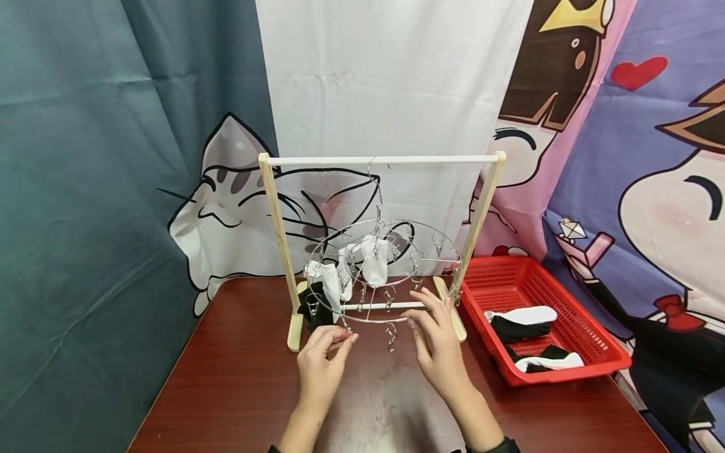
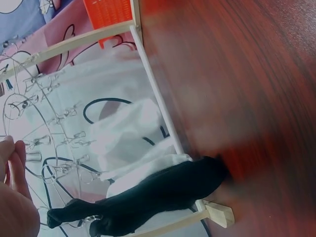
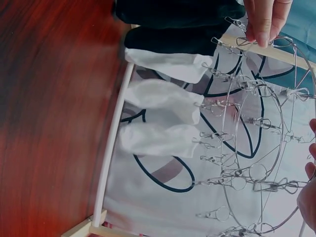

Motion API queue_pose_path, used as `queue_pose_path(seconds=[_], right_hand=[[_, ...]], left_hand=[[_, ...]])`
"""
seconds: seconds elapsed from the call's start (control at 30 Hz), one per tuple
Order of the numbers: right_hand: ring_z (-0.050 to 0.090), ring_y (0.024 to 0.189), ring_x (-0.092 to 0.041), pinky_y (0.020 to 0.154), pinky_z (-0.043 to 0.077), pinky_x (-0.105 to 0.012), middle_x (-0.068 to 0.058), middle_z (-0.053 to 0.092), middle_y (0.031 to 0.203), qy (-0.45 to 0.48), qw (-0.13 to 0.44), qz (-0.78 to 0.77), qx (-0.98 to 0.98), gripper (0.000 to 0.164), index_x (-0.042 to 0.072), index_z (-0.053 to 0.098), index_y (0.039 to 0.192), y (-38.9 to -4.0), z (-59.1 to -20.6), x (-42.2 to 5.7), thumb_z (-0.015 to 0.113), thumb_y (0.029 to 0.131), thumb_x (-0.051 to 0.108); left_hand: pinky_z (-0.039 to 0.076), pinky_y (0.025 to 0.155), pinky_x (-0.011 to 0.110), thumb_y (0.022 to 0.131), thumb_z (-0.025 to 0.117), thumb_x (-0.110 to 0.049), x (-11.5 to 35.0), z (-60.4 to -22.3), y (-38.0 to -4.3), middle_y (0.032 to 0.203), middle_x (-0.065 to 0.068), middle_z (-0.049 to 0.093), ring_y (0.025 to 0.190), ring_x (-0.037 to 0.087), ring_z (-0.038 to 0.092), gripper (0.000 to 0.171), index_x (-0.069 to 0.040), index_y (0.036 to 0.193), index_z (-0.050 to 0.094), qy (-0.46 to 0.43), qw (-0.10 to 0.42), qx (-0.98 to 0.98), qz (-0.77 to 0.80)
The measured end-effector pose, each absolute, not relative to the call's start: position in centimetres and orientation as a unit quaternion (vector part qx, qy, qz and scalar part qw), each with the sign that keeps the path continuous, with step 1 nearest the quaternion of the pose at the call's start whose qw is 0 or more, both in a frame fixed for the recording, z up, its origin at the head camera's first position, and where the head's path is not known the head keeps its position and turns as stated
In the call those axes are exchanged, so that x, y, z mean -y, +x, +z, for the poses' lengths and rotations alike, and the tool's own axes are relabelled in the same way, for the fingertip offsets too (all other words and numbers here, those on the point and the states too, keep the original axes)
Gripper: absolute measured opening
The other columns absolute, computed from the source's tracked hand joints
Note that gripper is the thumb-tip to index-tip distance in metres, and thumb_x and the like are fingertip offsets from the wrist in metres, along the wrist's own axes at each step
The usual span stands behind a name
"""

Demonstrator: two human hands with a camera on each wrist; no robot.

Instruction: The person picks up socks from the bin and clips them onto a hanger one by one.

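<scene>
A round wire hanger (image 1: 391, 321) with dangling metal clips hangs by its hook. At its front left, my left hand (image 1: 323, 358) pinches one of the clips (image 3: 243, 42) between thumb and fingertips. My right hand (image 1: 438, 346) holds the front right of the hanger's rim between thumb and index finger, other fingers spread. Black socks (image 2: 153, 197) hang just left of my left hand, the nearest close beside its fingers. Behind them, white socks (image 3: 163, 101) dangle from clips along the left and back of the hanger.
A wooden rack (image 1: 385, 161) with a white top bar carries the hanger over the brown table (image 1: 226, 390). On the right, a red plastic basket (image 1: 589, 340) contains black and white socks (image 1: 523, 321). Printed curtains (image 1: 396, 75) stand behind and at both sides.
</scene>
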State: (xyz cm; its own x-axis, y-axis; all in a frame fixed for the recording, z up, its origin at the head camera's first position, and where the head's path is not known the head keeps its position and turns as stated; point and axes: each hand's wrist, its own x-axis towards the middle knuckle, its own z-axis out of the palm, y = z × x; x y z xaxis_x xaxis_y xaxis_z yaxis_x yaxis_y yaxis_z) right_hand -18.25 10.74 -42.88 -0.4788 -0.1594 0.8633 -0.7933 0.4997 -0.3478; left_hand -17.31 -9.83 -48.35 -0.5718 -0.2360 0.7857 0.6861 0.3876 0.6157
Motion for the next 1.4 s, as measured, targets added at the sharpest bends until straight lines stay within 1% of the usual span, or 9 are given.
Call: queue_pose_path(seconds=[0.13, 0.23, 0.33, 0.5, 0.6, 0.77, 1.0, 1.2, 1.4], right_hand=[[0.045, 0.133, -0.031, 0.110, 0.012, -0.072, -0.012, 0.058, 0.130, 0.310, 0.404, 0.395, 0.764, 0.019, 0.006, 0.068, 0.097, -18.2, -42.9, -10.7, 0.065, 0.085, -0.009], [0.045, 0.133, -0.031, 0.111, 0.012, -0.071, -0.012, 0.058, 0.130, 0.309, 0.401, 0.398, 0.765, 0.018, 0.007, 0.068, 0.098, -18.2, -42.9, -10.6, 0.065, 0.087, -0.007], [0.045, 0.133, -0.031, 0.112, 0.012, -0.070, -0.011, 0.058, 0.130, 0.306, 0.399, 0.397, 0.768, 0.011, 0.009, 0.068, 0.098, -18.1, -43.0, -10.6, 0.062, 0.092, 0.001], [0.045, 0.133, -0.030, 0.114, 0.012, -0.066, -0.011, 0.058, 0.130, 0.305, 0.401, 0.393, 0.769, 0.015, 0.008, 0.068, 0.099, -18.1, -43.1, -10.4, 0.064, 0.089, -0.003], [0.045, 0.133, -0.030, 0.115, 0.012, -0.066, -0.011, 0.058, 0.130, 0.304, 0.401, 0.391, 0.771, 0.020, 0.008, 0.068, 0.099, -18.2, -43.1, -10.3, 0.064, 0.086, -0.007], [0.045, 0.132, -0.031, 0.113, 0.013, -0.068, -0.011, 0.058, 0.130, 0.301, 0.402, 0.393, 0.770, 0.020, 0.007, 0.068, 0.100, -18.1, -42.8, -10.3, 0.064, 0.087, -0.007], [0.045, 0.133, -0.031, 0.116, 0.015, -0.063, -0.013, 0.058, 0.130, 0.303, 0.400, 0.398, 0.768, 0.023, 0.009, 0.068, 0.103, -17.9, -42.8, -10.5, 0.063, 0.087, -0.008], [0.043, 0.134, -0.033, 0.118, 0.019, -0.053, -0.014, 0.056, 0.131, 0.310, 0.393, 0.388, 0.774, 0.030, 0.009, 0.068, 0.112, -18.0, -42.6, -11.0, 0.062, 0.087, -0.007], [0.038, 0.137, -0.034, 0.120, 0.015, -0.052, -0.016, 0.053, 0.137, 0.286, 0.410, 0.384, 0.776, 0.042, 0.002, 0.059, 0.127, -18.3, -42.9, -13.3, 0.059, 0.086, -0.005]], left_hand=[[0.051, 0.077, 0.010, 0.071, 0.085, -0.006, 10.1, -48.1, -17.2, 0.101, 0.009, 0.064, 0.092, 0.021, 0.065, 0.014, -0.011, 0.077, 0.073, -0.144, 0.432, 0.727, -0.514], [0.047, 0.089, 0.011, 0.073, 0.084, -0.012, 10.2, -47.7, -17.1, 0.105, 0.009, 0.067, 0.103, 0.023, 0.063, 0.015, -0.014, 0.075, 0.070, -0.139, 0.413, 0.742, -0.510], [0.051, 0.090, 0.017, 0.077, 0.081, -0.010, 10.0, -47.4, -17.0, 0.104, 0.011, 0.068, 0.103, 0.021, 0.065, 0.016, -0.011, 0.074, 0.065, -0.156, 0.370, 0.735, -0.546], [0.056, 0.085, 0.025, 0.082, 0.075, -0.001, 9.6, -46.8, -16.6, 0.106, 0.013, 0.067, 0.098, 0.025, 0.067, 0.015, -0.006, 0.077, 0.062, -0.181, 0.273, 0.688, -0.647], [0.055, 0.087, 0.026, 0.082, 0.075, -0.004, 9.6, -46.5, -16.6, 0.103, 0.015, 0.067, 0.097, 0.026, 0.067, 0.014, -0.005, 0.077, 0.062, -0.165, 0.243, 0.675, -0.677], [0.057, 0.082, 0.028, 0.080, 0.077, 0.000, 9.6, -46.3, -16.7, 0.092, 0.021, 0.069, 0.090, 0.024, 0.070, 0.015, 0.002, 0.076, 0.062, -0.125, 0.246, 0.639, -0.718], [0.058, 0.077, 0.028, 0.080, 0.070, 0.013, 9.9, -46.2, -16.6, 0.083, 0.012, 0.069, 0.081, 0.014, 0.071, 0.019, 0.013, 0.078, 0.052, -0.079, 0.268, 0.584, -0.762], [0.057, 0.081, 0.029, 0.085, 0.063, 0.016, 10.0, -46.2, -16.7, 0.083, 0.005, 0.063, 0.081, 0.017, 0.071, 0.024, 0.017, 0.089, 0.040, -0.058, 0.267, 0.559, -0.783], [0.058, 0.082, 0.032, 0.084, 0.066, 0.013, 9.9, -46.2, -16.8, 0.080, 0.008, 0.054, 0.081, 0.020, 0.071, 0.033, 0.016, 0.087, 0.033, -0.053, 0.268, 0.559, -0.783]])
